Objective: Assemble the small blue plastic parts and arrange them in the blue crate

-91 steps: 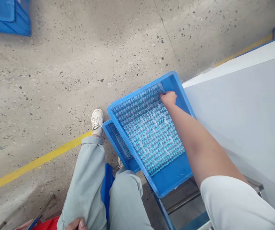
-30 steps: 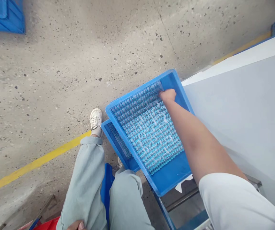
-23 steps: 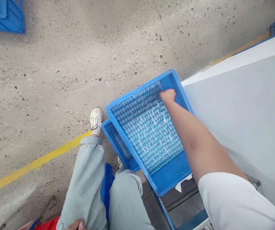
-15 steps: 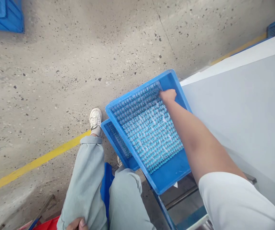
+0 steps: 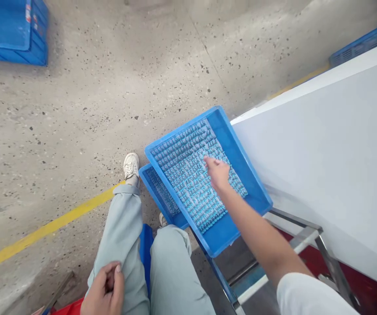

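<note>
My right hand (image 5: 217, 171) is above a blue plastic tray (image 5: 237, 153). Its thumb and forefinger come together, and anything between them is too small to make out. Inside the tray stand many small teal-and-clear parts (image 5: 188, 183) in close rows, of a kind I cannot tell. Farther from the hand, the rows (image 5: 184, 142) look darker and greyer. On my thigh rests my left hand (image 5: 106, 288), its fingers loosely curled with no object visible in them.
A second blue tray (image 5: 153, 181) with similar parts lies partly under the first. A metal frame (image 5: 309, 232) stands below, beside a white panel (image 5: 326, 144). A blue crate (image 5: 37, 48) sits on the floor at top left. Yellow tape (image 5: 63, 218) crosses the floor.
My right hand has come away from the parts near the tray's far right side, moving toward the middle. My left hand shows more fully on my thigh. The view has shifted.
</note>
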A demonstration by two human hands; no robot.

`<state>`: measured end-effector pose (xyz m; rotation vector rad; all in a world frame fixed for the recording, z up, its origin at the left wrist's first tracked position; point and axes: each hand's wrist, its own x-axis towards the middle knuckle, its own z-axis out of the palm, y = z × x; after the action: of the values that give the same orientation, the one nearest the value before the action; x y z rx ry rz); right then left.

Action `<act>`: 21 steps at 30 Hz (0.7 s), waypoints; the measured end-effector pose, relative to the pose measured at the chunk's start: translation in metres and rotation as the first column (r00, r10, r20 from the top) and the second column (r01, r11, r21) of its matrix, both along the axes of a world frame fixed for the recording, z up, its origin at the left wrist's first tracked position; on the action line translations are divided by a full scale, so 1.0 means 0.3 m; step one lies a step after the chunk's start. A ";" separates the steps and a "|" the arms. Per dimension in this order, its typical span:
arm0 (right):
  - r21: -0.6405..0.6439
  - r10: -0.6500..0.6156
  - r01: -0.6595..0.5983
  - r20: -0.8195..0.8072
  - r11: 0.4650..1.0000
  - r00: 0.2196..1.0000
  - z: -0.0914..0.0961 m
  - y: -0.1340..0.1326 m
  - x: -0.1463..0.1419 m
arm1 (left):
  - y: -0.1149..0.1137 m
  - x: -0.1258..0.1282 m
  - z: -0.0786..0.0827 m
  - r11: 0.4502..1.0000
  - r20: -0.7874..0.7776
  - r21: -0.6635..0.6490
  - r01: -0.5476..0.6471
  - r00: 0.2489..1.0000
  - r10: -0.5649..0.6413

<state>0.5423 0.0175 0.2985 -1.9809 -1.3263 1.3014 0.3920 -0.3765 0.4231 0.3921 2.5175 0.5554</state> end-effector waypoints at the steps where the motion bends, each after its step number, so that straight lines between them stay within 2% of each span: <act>1: -0.049 0.021 -0.024 -0.048 0.998 0.999 0.041 -0.096 -0.004 | 0.040 -0.011 0.001 0.998 0.029 0.059 0.033 0.999 -0.035; 3: -0.118 0.014 -0.031 -0.140 0.992 0.990 0.124 -0.267 -0.019 | 0.149 -0.024 0.000 0.963 0.117 0.251 0.098 0.985 -0.131; 4: -0.142 -0.014 -0.012 -0.180 0.990 0.984 0.167 -0.336 -0.029 | 0.214 -0.023 0.001 0.933 0.211 0.350 0.077 0.964 -0.159; 6: -0.151 -0.090 0.056 -0.228 0.987 0.970 0.253 -0.438 -0.051 | 0.346 -0.009 0.008 0.867 0.429 0.496 -0.051 0.882 -0.194; 8: -0.128 -0.139 0.109 -0.257 0.986 0.956 0.334 -0.499 -0.067 | 0.456 0.014 0.027 0.814 0.601 0.548 -0.194 0.768 -0.221; 10: -0.082 -0.133 0.115 -0.271 0.990 0.953 0.408 -0.536 -0.077 | 0.528 0.035 0.056 0.770 0.684 0.570 -0.285 0.684 -0.253; 14: 0.018 -0.040 0.045 -0.230 0.999 0.972 0.520 -0.584 -0.088 | 0.566 0.054 0.121 0.709 0.728 0.621 -0.334 0.581 -0.364; 18: 0.074 0.018 -0.001 -0.230 0.997 0.973 0.584 -0.637 -0.102 | 0.544 0.052 0.153 0.699 0.732 0.616 -0.364 0.591 -0.338; 21: 0.083 0.146 -0.130 -0.223 0.988 0.964 0.599 -0.664 -0.099 | 0.540 0.039 0.138 0.708 0.716 0.628 -0.324 0.597 -0.362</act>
<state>0.5125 -0.1817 0.4782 -1.6603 -1.3953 1.4778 0.4037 -0.2146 0.4645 0.3203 1.2954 1.3658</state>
